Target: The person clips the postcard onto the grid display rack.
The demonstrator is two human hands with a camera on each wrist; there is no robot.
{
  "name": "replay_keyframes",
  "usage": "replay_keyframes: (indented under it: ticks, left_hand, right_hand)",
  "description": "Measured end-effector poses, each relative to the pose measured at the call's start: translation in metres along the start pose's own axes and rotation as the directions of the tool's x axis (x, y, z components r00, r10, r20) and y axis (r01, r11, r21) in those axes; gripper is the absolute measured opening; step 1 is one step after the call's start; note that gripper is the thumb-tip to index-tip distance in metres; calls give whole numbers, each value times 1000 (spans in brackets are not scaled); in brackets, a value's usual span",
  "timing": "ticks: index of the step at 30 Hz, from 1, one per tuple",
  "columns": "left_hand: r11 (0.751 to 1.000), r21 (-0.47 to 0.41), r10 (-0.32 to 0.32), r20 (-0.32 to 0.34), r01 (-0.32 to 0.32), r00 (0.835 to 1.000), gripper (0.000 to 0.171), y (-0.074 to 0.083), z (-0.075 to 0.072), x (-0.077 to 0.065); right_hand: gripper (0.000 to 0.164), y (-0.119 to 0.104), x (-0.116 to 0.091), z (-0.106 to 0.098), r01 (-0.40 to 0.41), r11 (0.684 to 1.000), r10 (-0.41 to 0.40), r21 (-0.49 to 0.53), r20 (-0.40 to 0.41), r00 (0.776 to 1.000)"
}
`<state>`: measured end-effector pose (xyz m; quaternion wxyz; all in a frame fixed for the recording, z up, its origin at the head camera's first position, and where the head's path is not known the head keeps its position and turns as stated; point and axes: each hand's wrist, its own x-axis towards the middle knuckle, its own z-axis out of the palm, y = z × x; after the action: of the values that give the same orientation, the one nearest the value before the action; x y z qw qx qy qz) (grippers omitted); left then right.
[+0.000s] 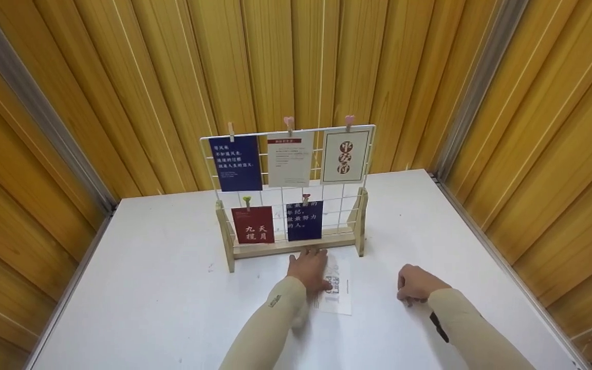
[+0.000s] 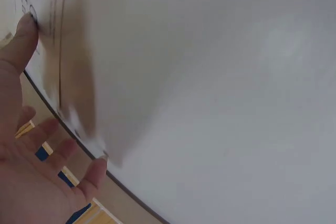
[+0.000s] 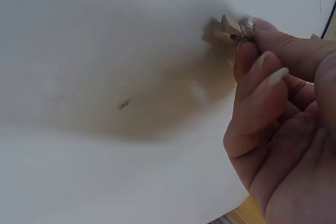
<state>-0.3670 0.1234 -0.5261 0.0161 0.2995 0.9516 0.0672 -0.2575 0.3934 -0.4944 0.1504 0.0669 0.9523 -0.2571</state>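
A white card point(image 1: 342, 298) printed with "Good Luck" lies flat on the white table, in front of a wire grid rack point(image 1: 291, 249). Over its left side is my left hand point(image 1: 307, 270), fingers spread toward the rack's wooden base. In the left wrist view the thumb point(image 2: 23, 38) presses on the card's print. To the right of the card, low over the table, my right hand point(image 1: 420, 282) pinches a small wooden clothespin point(image 3: 229, 27) between thumb and index finger. The clothespin's rear end is hidden by the fingertips.
Clipped along the grid's top are a blue card point(image 1: 237, 164), a white text card point(image 1: 290, 162) and a framed-border card point(image 1: 346, 156). Below hang a red card point(image 1: 253, 225) and another blue card point(image 1: 304, 223). Yellow wood-look panels point(image 1: 265, 61) enclose the table.
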Motion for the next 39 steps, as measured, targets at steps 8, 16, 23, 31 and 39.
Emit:
replay_keyframes:
  ticks: [8, 16, 23, 31, 39]
  left_hand:
    - [998, -52, 25, 51, -22, 998, 88, 5, -8, -2]
    - [1000, -24, -14, 32, 15, 999, 87, 6, -10, -4]
    - [999, 48, 21, -20, -20, 1000, 79, 11, -12, -1]
    - [993, 100, 71, -71, -64, 995, 30, 16, -20, 1]
    - [982, 137, 149, -125, -132, 981, 23, 18, -28, -2]
  right_hand:
    - [14, -8, 7, -1, 3, 998, -1, 55, -27, 1000]
    - [15, -15, 11, -3, 20, 994, -15, 107, -46, 999]
    - [10, -18, 11, -5, 32, 992, -26, 121, -49, 998]
    - [5, -20, 13, -6, 54, 991, -46, 119, -71, 996]
    - [7, -28, 15, -13, 175, 981, -163, 85, -127, 978]
